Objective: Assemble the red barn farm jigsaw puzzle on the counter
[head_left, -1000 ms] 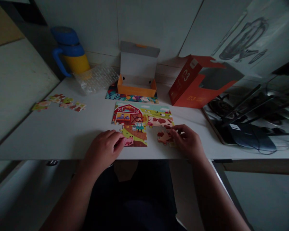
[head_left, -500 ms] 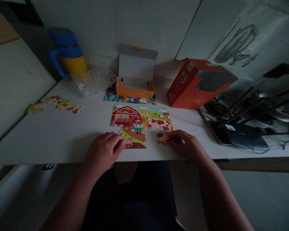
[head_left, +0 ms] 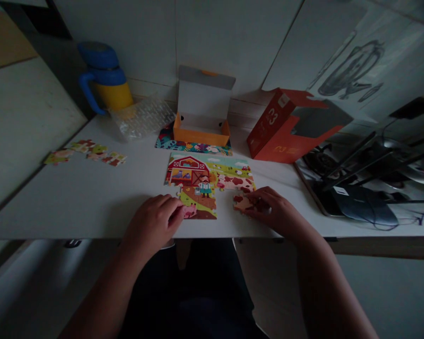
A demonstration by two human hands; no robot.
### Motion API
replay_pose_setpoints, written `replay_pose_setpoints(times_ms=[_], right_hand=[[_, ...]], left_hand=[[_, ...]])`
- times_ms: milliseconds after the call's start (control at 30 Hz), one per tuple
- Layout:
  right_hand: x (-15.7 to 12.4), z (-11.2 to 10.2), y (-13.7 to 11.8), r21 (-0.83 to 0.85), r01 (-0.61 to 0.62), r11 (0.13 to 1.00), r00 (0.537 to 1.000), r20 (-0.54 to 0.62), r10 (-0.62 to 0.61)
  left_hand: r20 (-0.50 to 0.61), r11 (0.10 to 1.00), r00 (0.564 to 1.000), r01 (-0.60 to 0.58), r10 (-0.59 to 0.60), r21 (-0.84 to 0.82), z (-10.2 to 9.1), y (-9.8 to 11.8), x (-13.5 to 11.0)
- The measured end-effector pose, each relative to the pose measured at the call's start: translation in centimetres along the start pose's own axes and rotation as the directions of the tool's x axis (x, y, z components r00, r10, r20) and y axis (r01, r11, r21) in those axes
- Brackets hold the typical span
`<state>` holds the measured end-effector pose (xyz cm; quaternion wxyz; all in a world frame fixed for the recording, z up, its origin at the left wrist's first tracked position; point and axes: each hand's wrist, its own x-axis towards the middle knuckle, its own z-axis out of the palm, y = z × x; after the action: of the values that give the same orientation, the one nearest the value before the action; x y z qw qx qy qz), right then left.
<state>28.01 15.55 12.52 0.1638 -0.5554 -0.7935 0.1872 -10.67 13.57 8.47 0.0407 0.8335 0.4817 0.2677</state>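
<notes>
A partly joined jigsaw puzzle [head_left: 191, 162] lies flat on the white table, with a red barn, a farmer and a spotted cow on it. My left hand [head_left: 157, 220] is at its lower left edge, fingers curled and thumb and forefinger closed at the piece with a pink pig [head_left: 190, 211]. On the right, the fingers of my right hand [head_left: 277, 210] pinch a brown-spotted puzzle piece [head_left: 240, 201]. That piece sits just below the joined cow; whether it touches the row above I cannot tell. Fingers hide its right side.
Several loose puzzle pieces [head_left: 96, 151] lie at the left. Behind the puzzle are an open orange box [head_left: 201, 136] on a patterned sheet, clear plastic wrap [head_left: 144, 117] and a blue-yellow jug [head_left: 115, 94]. An orange-red carton [head_left: 286, 136] stands near a stove [head_left: 325, 188] on the right.
The spotted piece has turned slightly and come closer to the cow section under my right fingers. My left hand stays at the pig piece. The whole view has shifted a little.
</notes>
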Motion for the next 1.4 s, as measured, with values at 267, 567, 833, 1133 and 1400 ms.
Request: replay_pose_setpoints(times_ms=[267,567,833,1133,1400], right_hand=[[1.0,-0.4,0.0,-0.030,0.054,0.998,0.997,0.063,-0.053],[1.6,-0.7,-0.2,-0.034,0.068,0.997,0.994,0.092,-0.064],[2.2,-0.6,0.5,-0.044,0.070,0.997,0.994,0.086,-0.066],[3.0,-0.3,0.2,-0.096,0.077,0.992,0.996,0.043,-0.074],[3.6,-0.5,0.0,-0.037,0.124,0.992,0.989,0.089,-0.120]], left_hand=[[0.003,1.000,1.000,0.001,-0.001,0.014,-0.2,0.2,0.2],[0.027,1.000,1.000,0.009,-0.009,0.012,-0.3,0.1,0.1],[0.025,1.000,1.000,0.014,-0.014,0.007,-0.4,0.3,0.2],[0.025,0.999,0.999,0.030,-0.030,0.011,-0.3,0.3,0.0],[0.029,1.000,0.999,0.031,-0.031,0.007,-0.3,0.3,0.1]])
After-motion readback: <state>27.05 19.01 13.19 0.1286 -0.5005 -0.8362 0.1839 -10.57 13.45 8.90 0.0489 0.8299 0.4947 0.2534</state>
